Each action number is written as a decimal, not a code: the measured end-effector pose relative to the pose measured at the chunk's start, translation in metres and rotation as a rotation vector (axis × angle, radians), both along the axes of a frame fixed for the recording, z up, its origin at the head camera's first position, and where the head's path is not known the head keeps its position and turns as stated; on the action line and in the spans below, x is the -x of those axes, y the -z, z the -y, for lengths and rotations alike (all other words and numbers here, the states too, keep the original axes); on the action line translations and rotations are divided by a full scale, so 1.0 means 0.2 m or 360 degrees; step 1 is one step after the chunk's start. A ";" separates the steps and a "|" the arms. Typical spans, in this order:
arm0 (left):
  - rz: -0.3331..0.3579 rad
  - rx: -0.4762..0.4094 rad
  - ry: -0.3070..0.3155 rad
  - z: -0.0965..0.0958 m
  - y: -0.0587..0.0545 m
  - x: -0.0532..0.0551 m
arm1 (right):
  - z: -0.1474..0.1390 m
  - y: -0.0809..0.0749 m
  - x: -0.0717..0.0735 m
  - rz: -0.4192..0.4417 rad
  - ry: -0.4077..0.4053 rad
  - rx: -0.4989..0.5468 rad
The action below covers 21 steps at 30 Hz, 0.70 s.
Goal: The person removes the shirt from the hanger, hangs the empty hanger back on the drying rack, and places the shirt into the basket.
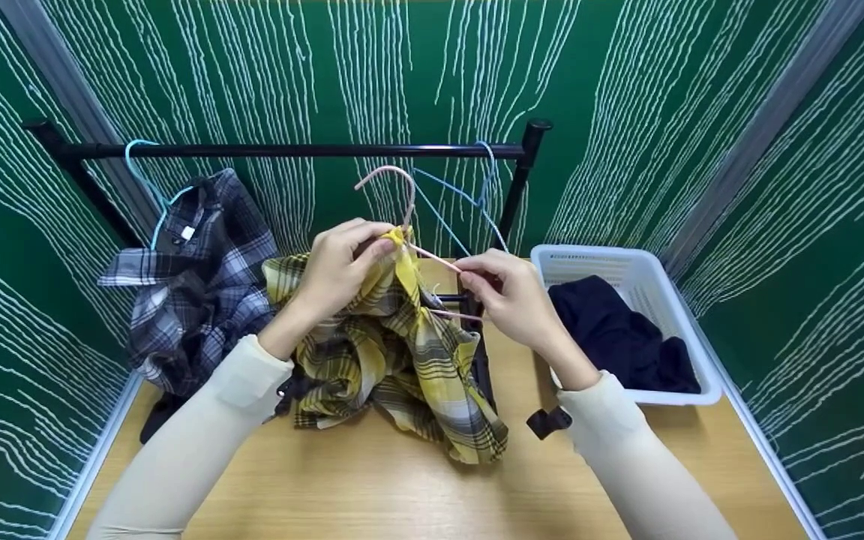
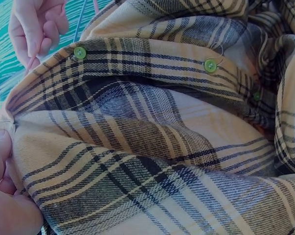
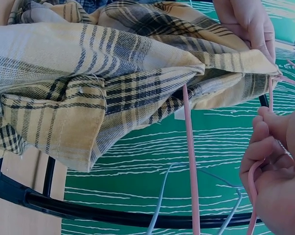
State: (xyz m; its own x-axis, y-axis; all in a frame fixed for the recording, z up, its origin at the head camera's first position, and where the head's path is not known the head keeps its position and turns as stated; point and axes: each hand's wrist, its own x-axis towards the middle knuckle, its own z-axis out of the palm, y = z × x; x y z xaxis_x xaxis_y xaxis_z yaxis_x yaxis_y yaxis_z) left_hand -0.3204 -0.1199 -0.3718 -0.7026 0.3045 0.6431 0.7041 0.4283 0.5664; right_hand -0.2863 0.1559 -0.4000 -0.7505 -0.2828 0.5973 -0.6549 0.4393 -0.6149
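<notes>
Below, tabletop [image 1: 312, 495] between green walls [image 1: 814, 315].

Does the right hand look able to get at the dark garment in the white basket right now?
Probably yes, but not without letting go: the right hand is pinching the pink hanger. Otherwise the way looks free, with the open white basket close by and nothing lying over the dark garment.

Soft shadows fall on the brightly lit table [image 1: 327, 487]; wrist views look duller.
</notes>
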 end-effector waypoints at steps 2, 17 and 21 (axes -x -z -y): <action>-0.0001 -0.0003 -0.0005 0.01 0.00 0.00 | -0.01 -0.01 0.00 0.0011 0.0006 0.0010; 0.0000 -0.0004 -0.0019 0.03 0.00 0.01 | -0.09 -0.04 -0.01 -0.0007 0.0063 -0.0015; -0.0003 0.0001 -0.0041 0.04 0.01 0.02 | -0.12 -0.04 -0.02 0.0018 0.0087 -0.0009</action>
